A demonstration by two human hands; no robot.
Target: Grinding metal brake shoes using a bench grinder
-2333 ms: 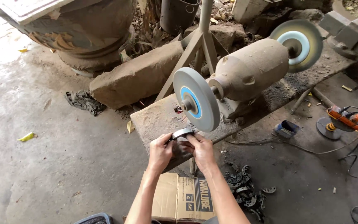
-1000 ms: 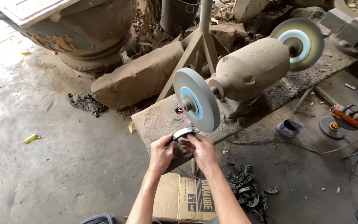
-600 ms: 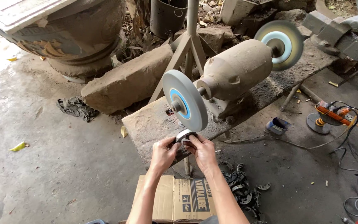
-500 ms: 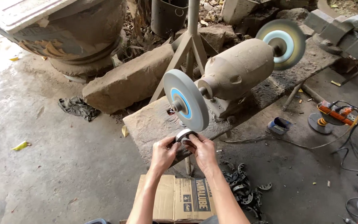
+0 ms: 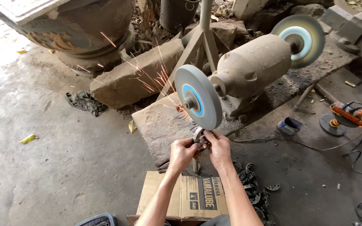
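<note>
Both hands gripped one small metal ring [image 5: 198, 134] between them: the left hand [image 5: 182, 153] closed its fingers on the ring's left side, and the right hand [image 5: 217, 147] pinched the right side. The ring sat at the fingertips, pressed up against the lower rim of the grey wheel [image 5: 197, 101] directly above the grip. Orange sparks [image 5: 156, 81] flew up and to the left from that contact. The wheel was mounted on the dusty motor [image 5: 254, 65], up and to the right of the hands, with a second wheel [image 5: 299, 38] at its far end. Under the grip was the edge of the stone slab [image 5: 164, 122]. Below the wrists stood a cardboard box [image 5: 189, 200]. Dark metal parts [image 5: 253, 189] lay on the floor just right of the right forearm.
</note>
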